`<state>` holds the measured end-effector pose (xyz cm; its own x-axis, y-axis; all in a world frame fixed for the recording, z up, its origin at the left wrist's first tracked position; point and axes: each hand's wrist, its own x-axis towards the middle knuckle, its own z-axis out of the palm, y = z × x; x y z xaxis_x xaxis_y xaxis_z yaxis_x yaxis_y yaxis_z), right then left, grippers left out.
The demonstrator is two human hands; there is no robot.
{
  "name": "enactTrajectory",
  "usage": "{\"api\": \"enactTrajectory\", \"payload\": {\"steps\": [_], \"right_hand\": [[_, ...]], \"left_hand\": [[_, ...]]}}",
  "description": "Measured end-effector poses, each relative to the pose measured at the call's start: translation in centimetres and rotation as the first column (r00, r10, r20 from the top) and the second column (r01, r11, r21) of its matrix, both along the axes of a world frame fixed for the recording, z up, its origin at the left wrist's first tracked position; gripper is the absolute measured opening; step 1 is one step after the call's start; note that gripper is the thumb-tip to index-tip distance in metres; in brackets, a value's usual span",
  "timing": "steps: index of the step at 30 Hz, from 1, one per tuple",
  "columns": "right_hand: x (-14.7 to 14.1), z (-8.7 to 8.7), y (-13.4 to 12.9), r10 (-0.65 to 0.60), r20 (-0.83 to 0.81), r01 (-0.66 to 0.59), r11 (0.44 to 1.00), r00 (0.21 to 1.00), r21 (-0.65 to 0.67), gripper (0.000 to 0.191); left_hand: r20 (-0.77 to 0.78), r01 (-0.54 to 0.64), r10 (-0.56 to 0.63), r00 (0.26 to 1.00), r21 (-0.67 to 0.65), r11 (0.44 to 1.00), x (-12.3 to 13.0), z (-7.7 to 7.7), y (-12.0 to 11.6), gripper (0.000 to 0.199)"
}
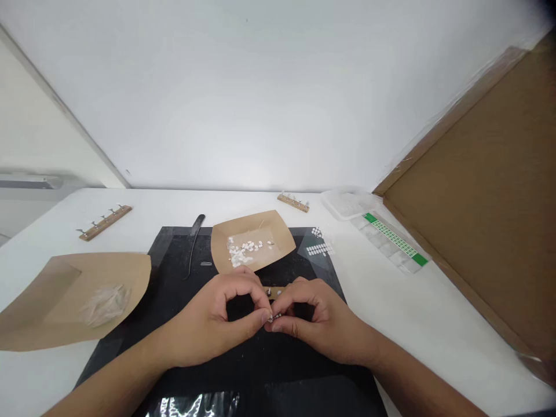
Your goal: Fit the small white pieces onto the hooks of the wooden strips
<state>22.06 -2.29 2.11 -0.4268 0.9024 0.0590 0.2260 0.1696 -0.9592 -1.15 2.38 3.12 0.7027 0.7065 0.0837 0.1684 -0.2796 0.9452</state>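
My left hand (237,310) and my right hand (317,313) meet over the black mat (243,370), thumb and forefinger of each pinched together. Between the fingertips shows a small whitish, speckled piece, mostly covered, and its kind is unclear. Just behind the fingers lies a wooden strip with small metal pegs (274,292), partly hidden by both hands. Beyond my left hand stands a brown paper tray (282,231) holding many small white pieces (238,255). A sheet of white oval stickers (319,249) lies at the mat's back right corner.
Two more pegged wooden strips stand on the white table, one at left (106,223) and one at back (293,202). A larger paper tray (56,272) holds clear plastic bits. Dark tweezers (194,243), a clear container (347,204), a green-labelled box (395,240) and a cardboard wall (478,191) surround the mat.
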Motion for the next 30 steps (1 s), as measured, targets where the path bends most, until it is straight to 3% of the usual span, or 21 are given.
{"api": "enactTrajectory", "payload": {"steps": [7,12,17,19,22,24,26,30], "right_hand": [[0.3,-0.8,0.0,-0.076,0.104,0.053,0.976,0.992,0.21,0.004],[0.0,-0.8,-0.2,-0.085,0.01,0.08,0.971,0.996,0.225,0.002],[-0.3,-1.2,-0.4,-0.125,-0.005,0.121,0.953,0.992,0.279,0.008],[-0.3,-1.3,-0.3,-0.144,0.0,0.138,0.946,0.99,0.293,0.009],[0.1,-1.3,0.1,-0.183,0.032,0.166,0.942,0.983,0.293,0.009],[0.4,-1.2,0.4,-0.208,0.076,0.179,0.943,0.975,0.28,0.009],[0.8,-1.2,0.7,-0.229,0.127,0.192,0.949,0.965,0.251,0.009],[1.2,-1.2,1.0,-0.279,0.204,0.241,0.951,0.938,0.191,0.005]], "left_hand": [[0.025,-0.024,0.025,0.999,-0.033,0.999,0.2,-0.6,-0.2,0.011],[0.056,-0.031,0.032,0.998,-0.031,0.999,0.4,-0.9,-0.2,0.014],[0.062,-0.196,0.192,0.98,0.077,0.978,0.3,-1.2,-0.2,0.018],[0.066,-0.314,0.308,0.949,0.277,0.908,0.2,-1.4,0.2,0.015],[0.12,-0.421,0.453,0.884,0.627,0.656,0.0,-2.0,1.2,0.007],[0.154,-0.439,0.499,0.853,0.73,0.524,-0.2,-2.4,1.9,0.007],[0.162,-0.441,0.524,0.836,0.767,0.466,-0.4,-2.8,2.5,0.008],[0.143,-0.415,0.534,0.834,0.8,0.434,-0.7,-3.5,3.3,0.007]]}}
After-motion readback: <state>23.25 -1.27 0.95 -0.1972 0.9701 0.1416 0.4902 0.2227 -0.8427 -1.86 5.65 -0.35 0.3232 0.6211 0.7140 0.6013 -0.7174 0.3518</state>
